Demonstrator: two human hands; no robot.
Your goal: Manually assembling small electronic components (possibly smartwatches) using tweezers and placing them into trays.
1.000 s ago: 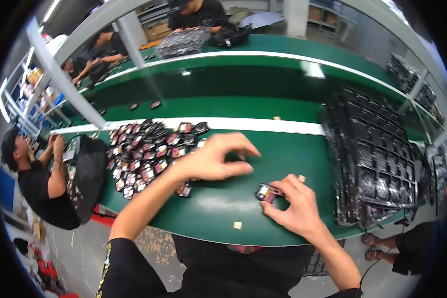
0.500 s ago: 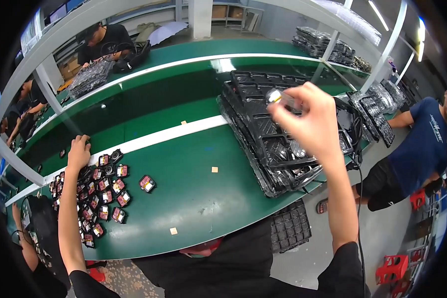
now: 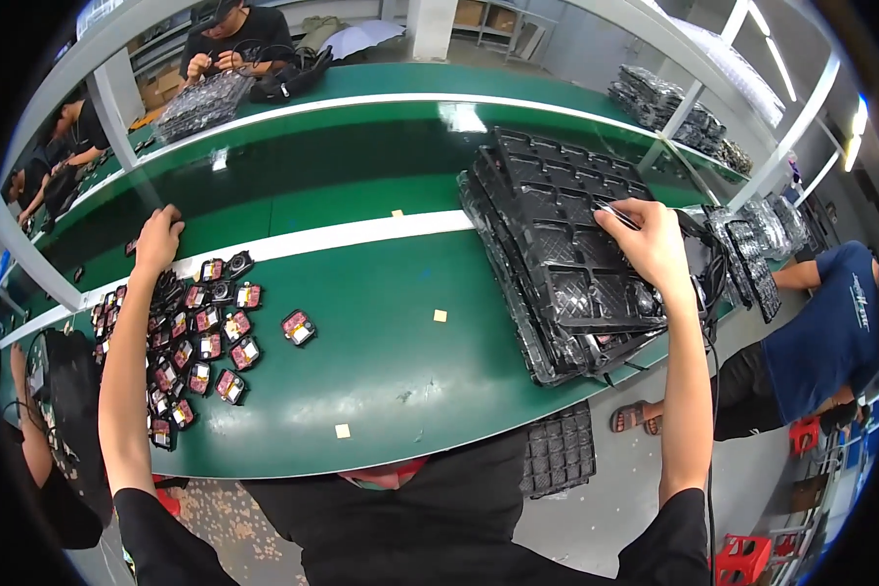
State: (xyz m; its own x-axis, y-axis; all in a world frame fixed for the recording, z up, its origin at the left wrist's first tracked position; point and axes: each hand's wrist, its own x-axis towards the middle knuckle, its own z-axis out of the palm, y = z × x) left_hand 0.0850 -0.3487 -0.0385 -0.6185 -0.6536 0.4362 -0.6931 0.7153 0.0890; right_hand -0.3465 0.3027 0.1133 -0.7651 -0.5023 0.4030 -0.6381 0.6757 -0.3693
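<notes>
My right hand (image 3: 651, 246) is over the top black plastic tray (image 3: 581, 285) of a stack at the right. Its thumb and fingers pinch a small silver-white piece (image 3: 610, 210), mostly hidden by the fingertips. My left hand (image 3: 158, 240) rests by the white strip (image 3: 337, 237) at the far left, fingers loosely bent and apart, with nothing visible in them. Near its forearm lies a spread of several small black modules (image 3: 209, 346) with red and white faces. One such module (image 3: 298, 327) lies apart, to the right of the group.
Small tan squares (image 3: 439, 315) dot the green tabletop (image 3: 361, 371). Cables (image 3: 715, 259) hang beside the tray stack. Another tray (image 3: 560, 449) is below the table edge. A person (image 3: 239, 44) works across the bench; another person (image 3: 818, 322) stands at the right.
My right hand has lowered to the tray with the small silver-white piece, which was held higher and more visible before. The left hand has stayed in about the same place; the whole view has shifted.
</notes>
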